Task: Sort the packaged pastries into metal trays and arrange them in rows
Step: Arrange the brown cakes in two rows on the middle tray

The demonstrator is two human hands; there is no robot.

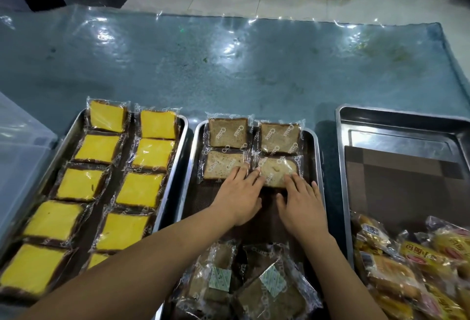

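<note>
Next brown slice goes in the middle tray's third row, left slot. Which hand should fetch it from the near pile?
Probably the left hand. It lies on the left column, its fingers on the second-row left packet, while the right hand rests on the right packet. The loose pile lies near both.

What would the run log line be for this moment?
step: aligning second row | left hand: flat on brown pastry pack | right hand: flat on neighbouring pack | middle tray: four placed, unsorted pile near

Bare worktop [229, 65] spans the upper frame; filled yellow-cake tray [181, 126] blocks lower left, loose packets [244, 281] crowd bottom centre.
</note>
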